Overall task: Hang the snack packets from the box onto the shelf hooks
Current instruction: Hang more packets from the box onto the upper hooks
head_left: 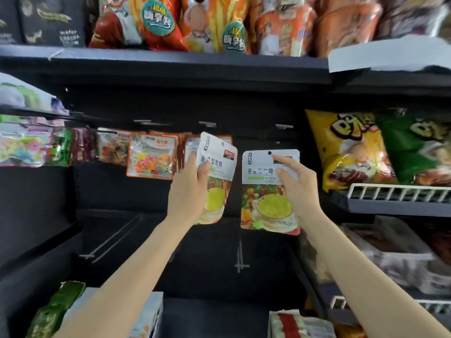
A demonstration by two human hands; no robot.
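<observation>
My left hand [189, 186] grips a white snack packet [217, 172] with a yellow bowl picture, tilted slightly right, held up before the dark back panel. My right hand [296, 184] pinches a second, matching packet [263, 203] near its top, index finger stretched toward the round hang hole [269, 153]. Both packets sit just below a row of metal shelf hooks [283, 126]. Another bare hook [207, 123] is above the left packet. The box is partly seen at the bottom edge [151, 313].
Several candy packets [151, 158] hang on hooks to the left. Big orange snack bags [219, 23] fill the shelf above. Yellow [346, 152] and green chip bags [415, 147] stand on the right shelf behind a white wire rail [400, 191]. Lower bare hooks [241, 265] jut out below.
</observation>
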